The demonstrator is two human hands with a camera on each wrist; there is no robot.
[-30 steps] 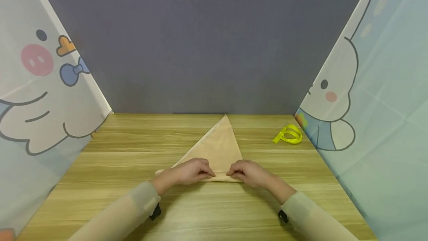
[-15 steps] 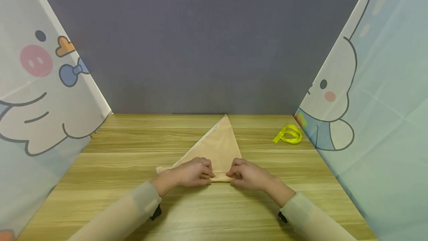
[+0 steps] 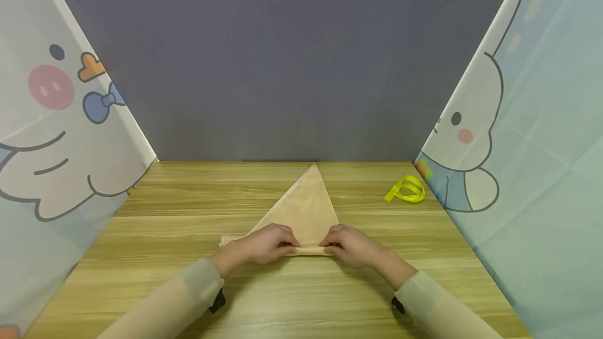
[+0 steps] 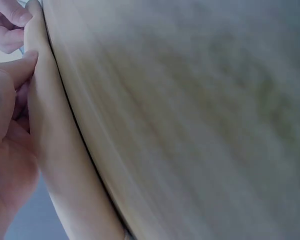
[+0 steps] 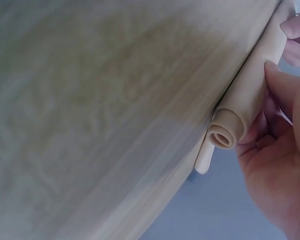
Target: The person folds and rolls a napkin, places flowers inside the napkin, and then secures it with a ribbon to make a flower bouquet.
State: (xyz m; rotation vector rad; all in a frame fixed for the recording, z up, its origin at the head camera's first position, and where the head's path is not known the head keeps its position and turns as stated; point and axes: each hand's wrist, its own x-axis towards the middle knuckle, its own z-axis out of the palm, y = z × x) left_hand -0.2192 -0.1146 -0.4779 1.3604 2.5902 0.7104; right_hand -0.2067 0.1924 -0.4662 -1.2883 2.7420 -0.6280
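Note:
A peach-beige cloth (image 3: pixel 301 211) lies on the table as a triangle, its point toward the back wall. Its near edge is wound into a roll (image 4: pixel 60 145); in the right wrist view the roll's end shows a spiral of layers. My left hand (image 3: pixel 268 244) pinches the roll left of its middle, thumb on the near side. To the right, my right hand (image 3: pixel 354 246) holds the same roll between thumb and fingers, some fingertips hidden behind it. A loose cloth corner (image 3: pixel 228 239) sticks out past my left wrist.
A coiled yellow ribbon (image 3: pixel 409 189) lies at the back right of the wooden table (image 3: pixel 301 297). A dark grey wall (image 3: pixel 287 61) stands behind, and cartoon-printed panels (image 3: pixel 542 171) flank both sides.
The cloth's far point has slid slightly toward me and to the left. My fingers have shifted a little along the near edge, still holding the roll.

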